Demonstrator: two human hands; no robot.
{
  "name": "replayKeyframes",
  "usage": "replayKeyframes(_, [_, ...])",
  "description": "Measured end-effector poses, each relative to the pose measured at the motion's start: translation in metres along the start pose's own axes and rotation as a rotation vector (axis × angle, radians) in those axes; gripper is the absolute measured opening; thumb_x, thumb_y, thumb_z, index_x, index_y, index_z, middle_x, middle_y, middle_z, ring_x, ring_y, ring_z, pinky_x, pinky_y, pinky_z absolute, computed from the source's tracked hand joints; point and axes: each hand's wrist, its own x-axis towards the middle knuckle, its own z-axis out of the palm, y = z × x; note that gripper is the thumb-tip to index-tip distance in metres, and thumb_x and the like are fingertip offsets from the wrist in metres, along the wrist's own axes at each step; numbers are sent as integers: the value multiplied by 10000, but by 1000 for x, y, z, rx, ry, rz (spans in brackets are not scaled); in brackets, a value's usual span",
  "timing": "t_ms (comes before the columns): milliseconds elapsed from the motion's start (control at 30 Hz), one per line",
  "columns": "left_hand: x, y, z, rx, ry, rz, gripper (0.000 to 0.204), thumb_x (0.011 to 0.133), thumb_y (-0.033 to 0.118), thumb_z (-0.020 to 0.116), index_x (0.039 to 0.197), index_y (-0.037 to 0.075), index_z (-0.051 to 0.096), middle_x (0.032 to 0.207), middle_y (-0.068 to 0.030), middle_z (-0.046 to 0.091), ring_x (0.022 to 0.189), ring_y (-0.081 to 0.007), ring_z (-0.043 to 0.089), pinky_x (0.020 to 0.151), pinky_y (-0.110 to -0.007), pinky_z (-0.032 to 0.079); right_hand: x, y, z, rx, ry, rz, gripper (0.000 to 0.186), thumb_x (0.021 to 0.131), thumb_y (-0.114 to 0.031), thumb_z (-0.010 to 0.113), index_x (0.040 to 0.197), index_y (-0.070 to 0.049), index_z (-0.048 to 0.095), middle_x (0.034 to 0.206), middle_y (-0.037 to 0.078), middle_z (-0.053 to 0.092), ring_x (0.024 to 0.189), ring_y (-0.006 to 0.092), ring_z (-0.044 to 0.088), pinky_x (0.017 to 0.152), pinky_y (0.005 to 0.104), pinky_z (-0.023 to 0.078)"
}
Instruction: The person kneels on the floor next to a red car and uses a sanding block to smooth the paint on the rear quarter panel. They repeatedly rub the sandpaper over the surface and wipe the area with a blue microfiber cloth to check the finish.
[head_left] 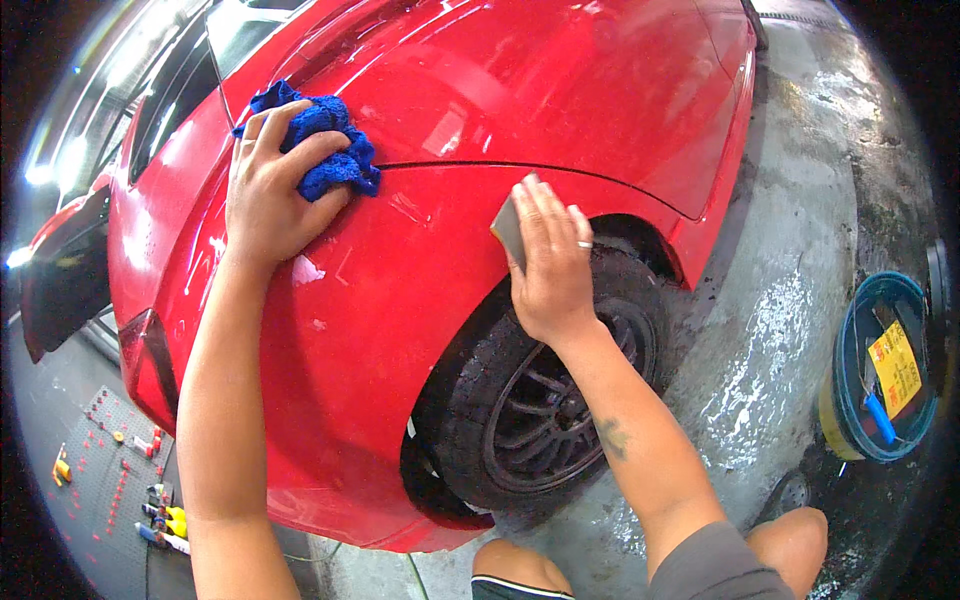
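A red car body (350, 400) fills the middle of the view, with a panel seam running across it above the wheel arch. My left hand (268, 190) presses a crumpled blue microfiber cloth (335, 135) onto the panel near that seam, fingers bent over it. Closer to the wheel, my right hand (552, 255) lies against the panel just above the arch. Its fingers are together over a flat grey pad (508, 235) with a yellowish edge, partly hidden under the palm. Small pale patches (307, 270) mark the paint beside my left wrist.
Below my right hand is the dark spoked wheel (550, 400). A bucket (845, 400) at the right holds a yellow packet (895, 365) and a blue-handled tool (880, 418). White suds (765, 360) wet the floor. Tools hang on a pegboard (115, 480) at lower left.
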Motion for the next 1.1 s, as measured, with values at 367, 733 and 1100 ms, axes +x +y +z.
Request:
replayKeyframes(367, [-6,-3,-8,41,-30,-13,510,652,184,867,1159,191,808,1412,-159,636,1316,-395,594,1134,-527,477,26,-37,8,27,-158,-287,707,917,-228,641,1585,-46,495,1684,170,464,1592,304,400,1276,596,230])
replayKeyframes(733, [-5,1,-3,18,-38,-13,504,647,172,867,1148,178,803,1397,-166,648,1300,-390,607,1123,-526,478,28,-23,0,4,-201,-241,769,917,-316,704,1604,-56,476,1698,158,449,1596,305,389,1265,585,246])
replayKeyframes(1100, [-1,2,-3,13,-14,-44,483,654,186,861,1133,207,809,1408,-127,641,1303,-381,595,1112,-528,482,20,-67,1,183,-121,-287,699,910,-251,654,1553,-9,523,1630,196,520,1548,347,451,1264,599,237])
